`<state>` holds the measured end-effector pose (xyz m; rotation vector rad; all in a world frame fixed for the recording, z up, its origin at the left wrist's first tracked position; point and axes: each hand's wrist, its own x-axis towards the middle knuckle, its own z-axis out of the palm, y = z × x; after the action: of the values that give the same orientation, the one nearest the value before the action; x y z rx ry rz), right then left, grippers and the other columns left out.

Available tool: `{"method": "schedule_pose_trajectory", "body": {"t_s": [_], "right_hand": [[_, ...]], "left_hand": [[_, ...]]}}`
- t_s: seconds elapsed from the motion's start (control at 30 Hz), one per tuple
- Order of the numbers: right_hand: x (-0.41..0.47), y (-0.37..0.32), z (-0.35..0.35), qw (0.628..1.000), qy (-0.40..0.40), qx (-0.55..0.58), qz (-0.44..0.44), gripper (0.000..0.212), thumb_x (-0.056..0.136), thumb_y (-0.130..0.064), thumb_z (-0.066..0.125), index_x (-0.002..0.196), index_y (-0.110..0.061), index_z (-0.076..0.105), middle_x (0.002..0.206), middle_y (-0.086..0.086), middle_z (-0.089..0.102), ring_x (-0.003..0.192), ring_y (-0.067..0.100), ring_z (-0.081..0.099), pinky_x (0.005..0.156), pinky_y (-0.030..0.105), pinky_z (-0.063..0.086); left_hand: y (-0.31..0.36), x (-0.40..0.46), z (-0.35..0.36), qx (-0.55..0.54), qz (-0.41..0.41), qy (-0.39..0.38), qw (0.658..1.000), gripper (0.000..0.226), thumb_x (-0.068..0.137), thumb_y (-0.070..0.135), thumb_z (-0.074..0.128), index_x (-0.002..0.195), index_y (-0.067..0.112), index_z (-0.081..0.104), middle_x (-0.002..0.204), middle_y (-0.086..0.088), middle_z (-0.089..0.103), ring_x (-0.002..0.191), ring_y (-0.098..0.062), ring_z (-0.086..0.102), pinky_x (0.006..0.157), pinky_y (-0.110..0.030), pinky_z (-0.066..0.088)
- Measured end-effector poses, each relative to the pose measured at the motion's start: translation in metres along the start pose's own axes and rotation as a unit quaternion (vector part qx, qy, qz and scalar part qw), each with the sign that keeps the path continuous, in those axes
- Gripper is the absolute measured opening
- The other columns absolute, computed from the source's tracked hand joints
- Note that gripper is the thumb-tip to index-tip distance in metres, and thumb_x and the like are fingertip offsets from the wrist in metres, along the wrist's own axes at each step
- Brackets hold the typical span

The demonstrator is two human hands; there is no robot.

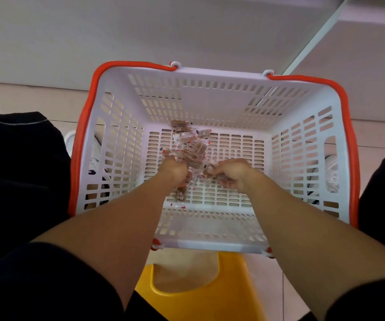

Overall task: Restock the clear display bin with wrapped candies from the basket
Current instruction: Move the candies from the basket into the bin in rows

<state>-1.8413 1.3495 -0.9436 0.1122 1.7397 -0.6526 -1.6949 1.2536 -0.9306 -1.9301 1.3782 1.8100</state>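
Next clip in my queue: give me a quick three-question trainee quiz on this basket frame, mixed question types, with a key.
1. True or false: both hands are inside the white basket.
2. What are the left hand and right hand gripping? A) a price gun B) wrapped candies C) a cloth
3. Fill in: the basket's handles are ____ in colour.

Key: 1 true. 2 B; each hand holds clear-wrapped brown candies, with more lying on the basket floor. 3 orange-red. The clear display bin is not in view; a yellow stool shows below the basket.

Bare forearms (108, 230); black short sleeves (48, 281); dark trousers (18, 163).
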Motion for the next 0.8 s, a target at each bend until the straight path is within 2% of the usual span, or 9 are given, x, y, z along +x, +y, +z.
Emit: {"method": "schedule_pose_trajectory", "body": {"t_s": [0.07,0.13,0.27,0.37,0.43,0.57,0.67,0.73,0.8], "right_hand": [[-0.006,-0.003,0.003,0.993,-0.110,-0.032,-0.006,0.030,0.072,0.006,0.082,0.096,-0.010,0.073,0.087,0.007,0.077,0.072,0.014,0.073,0.059,0.024,0.056],[-0.008,-0.004,0.009,0.989,-0.146,-0.023,-0.028,0.037,0.070,0.013,0.079,0.098,-0.011,0.071,0.091,0.009,0.077,0.079,0.018,0.075,0.062,0.025,0.057],[-0.009,-0.002,0.018,0.988,-0.125,-0.032,-0.083,0.041,0.064,0.017,0.081,0.093,-0.008,0.068,0.086,0.010,0.075,0.074,0.020,0.074,0.059,0.025,0.057],[-0.007,0.002,0.020,0.988,-0.089,-0.064,-0.110,0.050,0.058,0.016,0.085,0.097,-0.010,0.068,0.091,0.009,0.072,0.083,0.023,0.072,0.070,0.032,0.060],[-0.005,0.004,0.023,0.988,-0.085,-0.065,-0.115,0.053,0.056,0.014,0.087,0.099,-0.010,0.069,0.089,0.007,0.071,0.083,0.022,0.073,0.074,0.036,0.062],[-0.003,0.006,0.025,0.987,-0.088,-0.072,-0.117,0.055,0.058,0.009,0.089,0.101,-0.018,0.068,0.103,0.003,0.068,0.093,0.021,0.070,0.071,0.033,0.061],[0.005,0.006,0.022,0.995,-0.018,0.002,-0.096,0.049,0.066,0.015,0.081,0.097,-0.020,0.066,0.112,0.006,0.064,0.090,0.024,0.069,0.067,0.032,0.059],[0.008,0.004,0.020,0.996,0.043,0.034,-0.077,0.044,0.074,0.017,0.075,0.101,-0.016,0.066,0.116,0.009,0.062,0.087,0.027,0.070,0.078,0.039,0.061],[0.012,0.005,0.018,0.988,0.078,-0.081,-0.103,0.044,0.077,0.006,0.079,0.114,-0.014,0.066,0.120,0.007,0.059,0.101,0.030,0.068,0.088,0.039,0.058]], "left_hand": [[0.002,-0.001,-0.002,0.002,-0.011,-0.050,0.999,0.020,0.104,0.026,0.045,0.108,0.013,0.059,0.079,-0.005,0.062,0.068,-0.016,0.059,0.065,-0.032,0.056],[0.003,-0.004,-0.004,0.011,-0.023,-0.121,0.992,0.032,0.103,0.036,0.043,0.104,0.012,0.064,0.078,-0.004,0.063,0.075,-0.019,0.060,0.073,-0.036,0.057],[0.004,-0.007,-0.008,-0.018,-0.076,-0.235,0.969,0.036,0.103,0.041,0.041,0.116,0.015,0.063,0.099,-0.009,0.066,0.092,-0.025,0.064,0.078,-0.042,0.059],[0.001,-0.005,-0.012,-0.031,-0.125,-0.283,0.950,0.039,0.105,0.040,0.038,0.120,0.012,0.061,0.108,-0.016,0.068,0.093,-0.029,0.069,0.078,-0.045,0.059],[-0.001,-0.004,-0.015,-0.058,-0.140,-0.290,0.945,0.036,0.104,0.039,0.041,0.115,0.012,0.062,0.105,-0.014,0.066,0.090,-0.028,0.068,0.079,-0.047,0.059],[-0.002,-0.002,-0.016,-0.086,-0.145,-0.279,0.946,0.034,0.102,0.042,0.045,0.107,0.012,0.060,0.084,-0.009,0.062,0.072,-0.020,0.061,0.069,-0.033,0.056],[-0.004,0.002,-0.014,-0.113,-0.128,-0.229,0.958,0.037,0.101,0.045,0.045,0.092,0.013,0.062,0.076,-0.006,0.063,0.069,-0.019,0.059,0.065,-0.032,0.056],[-0.006,0.006,-0.013,-0.136,-0.106,-0.183,0.968,0.035,0.099,0.044,0.049,0.093,0.012,0.063,0.079,-0.006,0.064,0.074,-0.019,0.060,0.066,-0.033,0.058],[-0.007,0.009,-0.013,-0.172,-0.103,-0.163,0.966,0.030,0.099,0.041,0.052,0.100,0.013,0.063,0.086,-0.005,0.065,0.082,-0.019,0.061,0.064,-0.033,0.059]]}}
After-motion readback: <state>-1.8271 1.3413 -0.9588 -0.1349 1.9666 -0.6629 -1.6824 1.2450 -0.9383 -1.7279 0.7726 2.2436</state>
